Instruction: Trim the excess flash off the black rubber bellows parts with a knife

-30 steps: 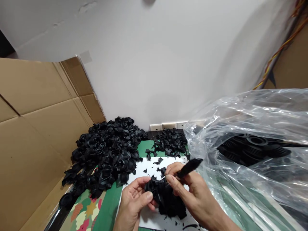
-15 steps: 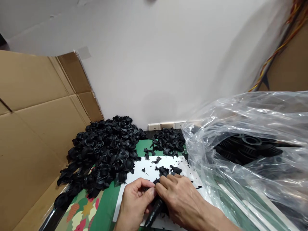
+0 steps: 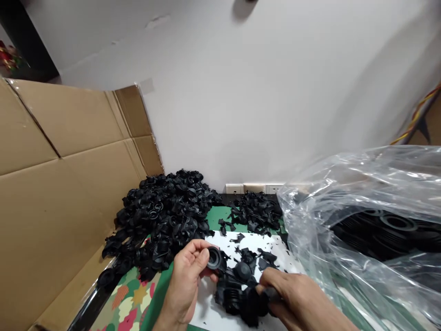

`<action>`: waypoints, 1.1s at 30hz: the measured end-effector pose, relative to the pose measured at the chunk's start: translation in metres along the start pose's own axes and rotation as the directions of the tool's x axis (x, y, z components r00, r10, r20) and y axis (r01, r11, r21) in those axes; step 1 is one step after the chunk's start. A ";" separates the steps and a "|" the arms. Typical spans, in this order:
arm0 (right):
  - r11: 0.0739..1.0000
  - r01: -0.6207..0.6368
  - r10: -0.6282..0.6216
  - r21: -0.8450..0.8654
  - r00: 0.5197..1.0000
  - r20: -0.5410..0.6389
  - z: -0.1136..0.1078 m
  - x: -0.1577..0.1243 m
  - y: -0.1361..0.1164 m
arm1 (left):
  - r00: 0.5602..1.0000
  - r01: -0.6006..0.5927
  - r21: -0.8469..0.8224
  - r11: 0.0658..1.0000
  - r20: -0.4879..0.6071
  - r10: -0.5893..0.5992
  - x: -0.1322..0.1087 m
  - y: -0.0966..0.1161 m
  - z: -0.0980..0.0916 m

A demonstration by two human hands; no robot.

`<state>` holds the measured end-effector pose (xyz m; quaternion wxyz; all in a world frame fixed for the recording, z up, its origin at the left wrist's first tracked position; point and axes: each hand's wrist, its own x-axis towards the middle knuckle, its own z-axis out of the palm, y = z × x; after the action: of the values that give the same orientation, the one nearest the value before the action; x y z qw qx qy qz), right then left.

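Note:
In the head view, my left hand (image 3: 188, 278) pinches the rim of a round black rubber boot (image 3: 218, 263) between thumb and fingers, its ringed opening facing me. My right hand (image 3: 294, 292) is closed round the near end of a cluster of joined black rubber boots (image 3: 232, 294) with ribbed sides. The pinched boot touches this cluster; whether the two are joined is unclear. Both hands are over a white sheet (image 3: 201, 303), on which torn black rubber scraps (image 3: 246, 255) lie. The fingertips of my right hand are partly hidden.
A big heap of ribbed black boots (image 3: 165, 211) sits left, against an upright cardboard panel (image 3: 93, 193). Further back is a pile of rubber scraps (image 3: 257, 209). At right, a clear plastic bag (image 3: 317, 193) holds more black parts. A white wall (image 3: 241, 101) with sockets (image 3: 234, 188) stands behind.
My hands, close together over the black rubber before, are now apart. My right hand has moved right and nearer me, and the boot's ringed opening now shows. The camera view has shifted left.

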<state>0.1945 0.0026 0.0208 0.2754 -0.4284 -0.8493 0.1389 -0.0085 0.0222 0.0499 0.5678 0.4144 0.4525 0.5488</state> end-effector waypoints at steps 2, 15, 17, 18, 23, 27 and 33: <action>0.995 -0.089 0.089 0.043 0.996 -0.017 -0.001 0.005 -0.003 | 0.999 0.030 -0.026 0.999 0.026 -0.030 -0.003 -0.003 0.001; 0.893 -0.277 0.323 0.355 0.943 -0.077 -0.012 0.025 -0.014 | 0.998 0.059 -0.068 0.996 0.040 -0.056 -0.012 -0.010 -0.003; 0.893 -0.262 0.312 0.367 0.947 -0.081 -0.009 0.025 -0.016 | 0.999 0.032 -0.046 0.998 0.017 -0.031 -0.012 -0.011 -0.002; 0.895 -0.259 0.299 0.362 0.952 -0.058 -0.007 0.025 -0.018 | 1.000 0.019 -0.028 0.999 0.014 -0.019 -0.012 -0.012 -0.002; 0.974 -0.220 0.216 0.043 0.973 0.083 0.006 0.031 -0.027 | 0.994 0.000 0.093 0.996 0.105 -0.010 -0.009 -0.022 -0.003; 0.986 -0.115 0.127 -0.123 0.988 0.093 0.007 0.036 -0.029 | 0.988 -0.037 0.221 0.975 0.155 0.002 -0.007 -0.022 -0.005; 0.989 -0.151 0.150 -0.004 0.983 0.107 -0.003 0.036 -0.024 | 0.920 -0.382 0.629 0.677 0.328 0.215 -0.012 -0.004 0.002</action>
<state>0.1629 0.0174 0.0476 0.2192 -0.4829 -0.8277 0.1836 -0.0051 0.0097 0.0469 0.3252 0.7217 0.4796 0.3788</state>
